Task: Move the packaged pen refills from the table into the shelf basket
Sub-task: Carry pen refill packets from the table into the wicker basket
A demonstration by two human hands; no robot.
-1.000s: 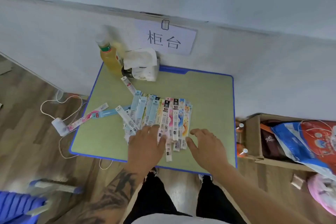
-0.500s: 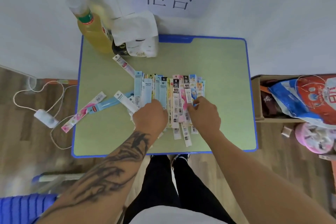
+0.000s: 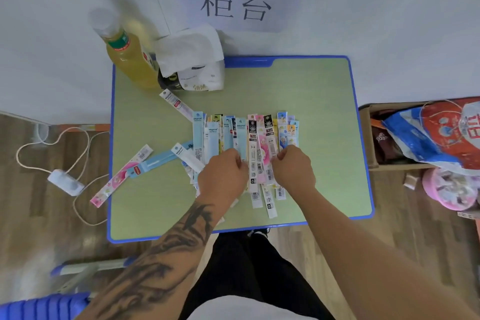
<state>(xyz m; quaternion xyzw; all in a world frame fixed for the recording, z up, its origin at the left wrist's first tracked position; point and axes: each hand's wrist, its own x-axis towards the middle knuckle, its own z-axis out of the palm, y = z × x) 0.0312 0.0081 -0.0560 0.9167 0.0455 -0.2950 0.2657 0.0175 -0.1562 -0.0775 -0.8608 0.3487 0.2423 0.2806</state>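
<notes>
Both hands rest on a row of refills (image 3: 249, 143) that lies side by side on the green table (image 3: 322, 117). The left hand (image 3: 223, 174) is curled into a loose fist, fingers folded down onto the left part of the row; whether it already pinches a pack, I cannot tell. The right hand (image 3: 293, 170) is also curled, with its fingertips pressed on the packs at the right part of the row; a real pinch is not visible. Between the two hands some packs stay uncovered, among them a pink one (image 3: 263, 156). The lower ends of several packs stick out below the right hand, toward the near table edge.

To the left of the left hand, apart from the row, lie loose packs: a white one (image 3: 188, 157) just beside the knuckles, a blue one (image 3: 155, 162) and a pink flowered one (image 3: 122, 175) that reaches over the table edge. Another pack (image 3: 176, 104) lies tilted beyond the left hand, near a bottle (image 3: 127, 58) and a tissue pack (image 3: 193, 62) at the far corner. The basket is not in view.
</notes>
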